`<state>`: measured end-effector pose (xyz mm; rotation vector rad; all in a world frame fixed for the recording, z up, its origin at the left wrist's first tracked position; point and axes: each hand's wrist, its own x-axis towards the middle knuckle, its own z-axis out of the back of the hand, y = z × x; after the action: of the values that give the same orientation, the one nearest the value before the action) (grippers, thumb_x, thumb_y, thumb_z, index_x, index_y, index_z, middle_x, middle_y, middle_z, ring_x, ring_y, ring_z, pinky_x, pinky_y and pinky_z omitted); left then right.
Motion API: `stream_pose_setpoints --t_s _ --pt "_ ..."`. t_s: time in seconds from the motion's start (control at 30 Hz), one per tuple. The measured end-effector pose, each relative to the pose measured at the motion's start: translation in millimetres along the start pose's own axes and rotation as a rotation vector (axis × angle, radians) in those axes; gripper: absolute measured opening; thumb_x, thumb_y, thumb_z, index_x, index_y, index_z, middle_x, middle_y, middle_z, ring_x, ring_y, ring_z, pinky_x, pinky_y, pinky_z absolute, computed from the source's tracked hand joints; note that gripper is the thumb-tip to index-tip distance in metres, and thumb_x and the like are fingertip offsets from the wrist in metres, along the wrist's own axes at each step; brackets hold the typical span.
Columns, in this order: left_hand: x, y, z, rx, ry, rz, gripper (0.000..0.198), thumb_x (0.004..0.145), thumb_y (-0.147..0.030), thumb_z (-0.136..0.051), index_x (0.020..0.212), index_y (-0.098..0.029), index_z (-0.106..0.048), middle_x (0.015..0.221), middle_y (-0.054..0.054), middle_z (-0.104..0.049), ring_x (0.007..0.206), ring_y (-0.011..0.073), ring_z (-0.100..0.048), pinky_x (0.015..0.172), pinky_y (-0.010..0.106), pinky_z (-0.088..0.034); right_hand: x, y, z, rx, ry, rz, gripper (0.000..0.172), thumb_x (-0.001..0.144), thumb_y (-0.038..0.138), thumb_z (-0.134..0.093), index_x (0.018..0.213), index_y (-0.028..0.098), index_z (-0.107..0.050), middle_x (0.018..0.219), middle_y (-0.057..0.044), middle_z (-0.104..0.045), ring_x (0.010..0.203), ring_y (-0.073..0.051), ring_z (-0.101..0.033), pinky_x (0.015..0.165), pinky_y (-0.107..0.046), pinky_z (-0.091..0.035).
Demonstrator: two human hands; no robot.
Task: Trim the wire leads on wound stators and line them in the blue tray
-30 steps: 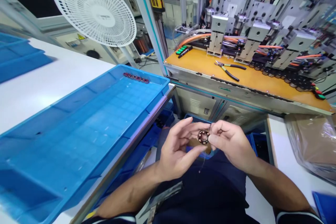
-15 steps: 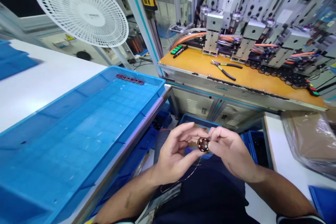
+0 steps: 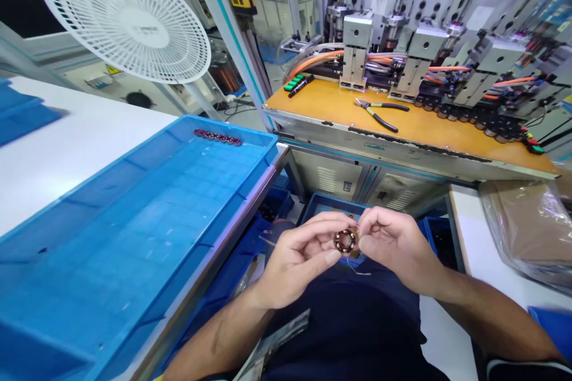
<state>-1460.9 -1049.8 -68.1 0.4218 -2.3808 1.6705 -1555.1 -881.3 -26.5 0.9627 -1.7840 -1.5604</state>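
A small ring-shaped coil part (image 3: 345, 241), dark with copper windings, is held between the fingers and thumb of my left hand (image 3: 299, 259). Just right of the ring, my right hand (image 3: 397, 244) has its thumb and forefinger pinched together on a thin wire (image 3: 357, 228) at the part's edge. Another loose wire end (image 3: 358, 272) hangs below the ring. Both hands are above my lap, over a blue bin (image 3: 315, 205) that they partly cover.
A large blue tray (image 3: 134, 208) at the left holds a row of coil parts (image 3: 217, 137). Pliers (image 3: 382, 113) and a marker lie on the orange bench (image 3: 313, 101) before a machine. A white fan (image 3: 143, 27) stands back left; a plastic-wrapped box (image 3: 527, 226) is at right.
The ring has turned to face the camera more, and its loose wire end has swung from the lower left to the lower right. My right fingers have shifted slightly off the ring onto the wire.
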Motion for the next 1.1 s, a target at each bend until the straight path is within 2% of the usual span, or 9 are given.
stream_pose_setpoints --t_s 0.13,0.23,0.4,0.53,0.73,0.8,0.9,1.03,1.1 --pt "0.0 2.1 -0.9 -0.03 0.001 0.067 0.039 0.077 -0.019 -0.08 0.115 -0.024 -0.075 0.115 0.01 -0.059 0.091 0.015 -0.064 0.077 0.024 -0.057 3.8 5.1 -4.4 -0.146 -0.004 -0.067 0.029 0.09 0.039 -0.064 0.073 0.016 -0.057 0.071 0.0 -0.057 0.064 -0.011 -0.049 0.058 -0.024 -0.04" --pt "-1.4 3.6 0.8 -0.058 -0.047 0.112 0.032 0.077 -0.015 -0.08 0.108 -0.024 -0.077 0.11 0.008 -0.061 0.08 0.0095 -0.062 0.072 0.019 -0.054 2.3 6.9 4.3 -0.191 0.025 -0.093 0.03 0.09 0.038 -0.065 0.071 0.015 -0.057 0.068 0.001 -0.055 0.062 -0.01 -0.047 0.058 -0.023 -0.038" --pt "-2.0 -1.7 1.4 -0.21 -0.019 0.223 0.035 0.074 -0.012 -0.081 0.107 -0.024 -0.076 0.108 0.007 -0.068 0.083 0.0127 -0.069 0.078 0.023 -0.058 1.2 16.1 26.4 -0.201 0.161 -0.193 0.031 0.083 0.039 -0.075 0.072 0.015 -0.06 0.066 0.001 -0.056 0.061 -0.009 -0.048 0.055 -0.021 -0.037" --pt "0.1 -6.0 -3.0 -0.193 0.004 0.268 0.033 0.074 -0.007 -0.08 0.103 -0.022 -0.077 0.107 0.006 -0.069 0.079 0.0104 -0.069 0.076 0.019 -0.057 3.7 22.2 22.4 -0.189 0.166 -0.219 0.034 0.079 0.043 -0.079 0.074 0.014 -0.061 0.065 0.002 -0.055 0.058 -0.008 -0.046 0.053 -0.02 -0.037" --pt "-2.3 -9.5 -1.2 -0.233 0.047 0.35 0.03 0.076 -0.013 -0.08 0.105 -0.022 -0.078 0.108 0.006 -0.07 0.082 0.0114 -0.07 0.077 0.019 -0.057 5.2 25.7 39.3 -0.347 0.286 -0.224 0.034 0.084 0.043 -0.074 0.072 0.013 -0.06 0.066 0.002 -0.052 0.058 -0.007 -0.042 0.052 -0.021 -0.034" --pt "-2.2 -11.6 -0.4 -0.233 0.074 0.39 0.029 0.076 -0.015 -0.081 0.105 -0.021 -0.078 0.108 0.007 -0.07 0.081 0.0124 -0.071 0.076 0.019 -0.057 8.7 28.1 46.2 -0.414 0.326 -0.144 0.029 0.085 0.04 -0.074 0.082 0.013 -0.064 0.075 -0.001 -0.057 0.064 -0.009 -0.047 0.057 -0.021 -0.038" --pt "0.1 -14.6 -3.0 -0.221 0.116 0.459 0.028 0.076 -0.018 -0.082 0.104 -0.019 -0.078 0.098 0.007 -0.072 0.076 0.0119 -0.069 0.07 0.018 -0.055 18.8 29.9 42.5 -0.42 0.354 0.098 0.032 0.079 0.034 -0.082 0.1 0.015 -0.068 0.091 -0.003 -0.06 0.077 -0.011 -0.054 0.071 -0.024 -0.046" --pt "0.9 -16.3 -7.7 -0.242 0.152 0.539 0.023 0.076 -0.015 -0.082 0.098 -0.016 -0.079 0.075 0.003 -0.071 0.065 0.0079 -0.064 0.065 0.014 -0.052 32.1 25.6 24.9 -0.374 0.443 0.293 0.011 0.083 0.023 -0.078 0.086 0.014 -0.07 0.084 0.0 -0.06 0.077 -0.009 -0.057 0.073 -0.022 -0.046" --pt "-1.6 -15.8 -7.2 -0.232 0.134 0.514 0.025 0.075 -0.014 -0.082 0.099 -0.016 -0.079 0.079 0.004 -0.072 0.067 0.0079 -0.064 0.066 0.015 -0.052 32.8 23.0 18.4 -0.374 0.393 0.303 0.013 0.086 0.021 -0.074 0.077 0.014 -0.068 0.078 0.001 -0.059 0.071 -0.008 -0.056 0.068 -0.021 -0.045"
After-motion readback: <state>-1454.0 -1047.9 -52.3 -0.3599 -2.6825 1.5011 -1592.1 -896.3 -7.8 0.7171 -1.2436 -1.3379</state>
